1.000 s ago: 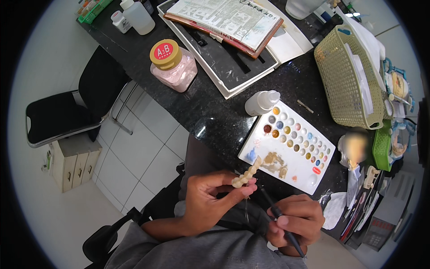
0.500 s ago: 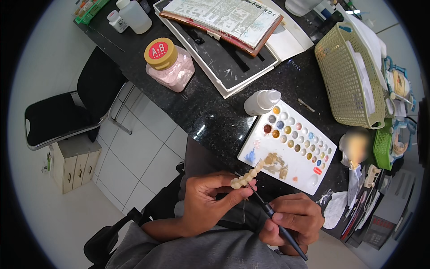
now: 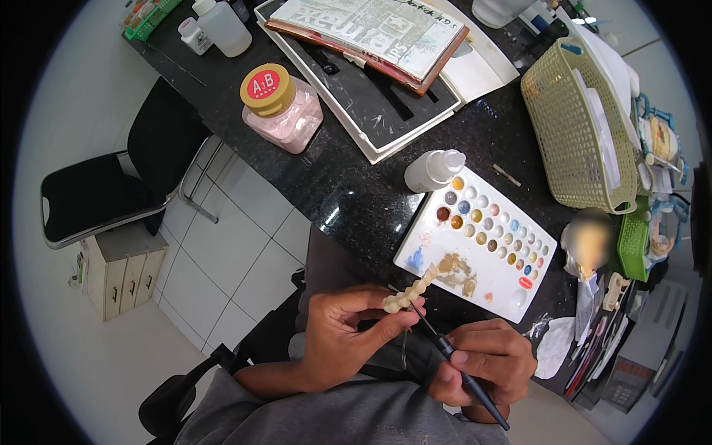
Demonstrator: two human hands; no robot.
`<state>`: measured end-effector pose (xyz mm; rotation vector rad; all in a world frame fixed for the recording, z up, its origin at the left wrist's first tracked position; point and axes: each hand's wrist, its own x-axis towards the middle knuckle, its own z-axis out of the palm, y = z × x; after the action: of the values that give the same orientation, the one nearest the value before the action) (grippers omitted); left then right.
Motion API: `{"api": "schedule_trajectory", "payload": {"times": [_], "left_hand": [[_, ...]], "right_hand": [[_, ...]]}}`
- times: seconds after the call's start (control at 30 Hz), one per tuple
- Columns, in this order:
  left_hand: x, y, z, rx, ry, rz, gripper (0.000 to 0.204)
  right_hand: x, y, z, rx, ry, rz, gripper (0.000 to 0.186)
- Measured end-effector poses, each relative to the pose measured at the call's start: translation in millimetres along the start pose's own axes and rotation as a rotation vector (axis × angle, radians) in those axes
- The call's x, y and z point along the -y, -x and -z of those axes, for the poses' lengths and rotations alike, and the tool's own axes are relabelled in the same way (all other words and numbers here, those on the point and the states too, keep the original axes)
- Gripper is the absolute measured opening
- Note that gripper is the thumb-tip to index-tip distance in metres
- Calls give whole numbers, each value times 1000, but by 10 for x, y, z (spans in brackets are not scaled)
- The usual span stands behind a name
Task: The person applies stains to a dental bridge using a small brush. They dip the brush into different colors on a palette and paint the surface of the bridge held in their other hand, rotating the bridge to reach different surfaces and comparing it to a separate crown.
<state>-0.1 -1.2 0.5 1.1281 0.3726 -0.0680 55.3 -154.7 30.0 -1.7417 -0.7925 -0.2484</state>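
Between the thumb and fingers of my left hand (image 3: 345, 334) is a curved row of cream-coloured artificial teeth, a dental bridge (image 3: 406, 297). My right hand (image 3: 489, 360) grips a thin paintbrush (image 3: 475, 389) with a dark handle, its tip touching or very close to the underside of the teeth. Just beyond them lies a white paint palette (image 3: 423, 245), with rows of small wells of coloured stain and brown and blue smears on its flat part. A white dropper bottle (image 3: 430, 170) stands at the palette's far left corner.
On the black counter (image 3: 356, 200) stands a gold-lidded jar (image 3: 285, 111) of pink powder. Behind it is a shallow box (image 3: 371, 144) with books on top. A cream basket (image 3: 571, 133), a green basket (image 3: 634, 237) and a crumpled tissue (image 3: 555, 348) sit to the right.
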Motion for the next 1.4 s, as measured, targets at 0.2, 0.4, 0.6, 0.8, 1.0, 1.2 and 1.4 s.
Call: {"api": "schedule_trajectory", "payload": {"times": [0.2, 0.4, 0.6, 0.8, 1.0, 1.2, 1.4], "left_hand": [[-8, -1, -6, 3, -3, 4, 13], [-14, 4, -6, -3, -18, 6, 14], [11, -3, 12, 5, -6, 0, 17], [10, -1, 3, -10, 20, 2, 17], [15, -3, 11, -3, 9, 1, 16], [40, -3, 9, -8, -61, -45, 15], [31, -63, 40, -58, -606, -531, 30]], "right_hand": [[16, -43, 29, 42, -19, -5, 25], [62, 8, 111, -29, -52, -135, 25], [39, -6, 58, 14, -10, -83, 20], [33, -28, 37, 18, -6, -64, 18], [23, -16, 22, 17, -2, -60, 19], [68, -28, 123, 74, -77, -96, 25], [73, 148, 278, -69, -187, -145, 27]]}}
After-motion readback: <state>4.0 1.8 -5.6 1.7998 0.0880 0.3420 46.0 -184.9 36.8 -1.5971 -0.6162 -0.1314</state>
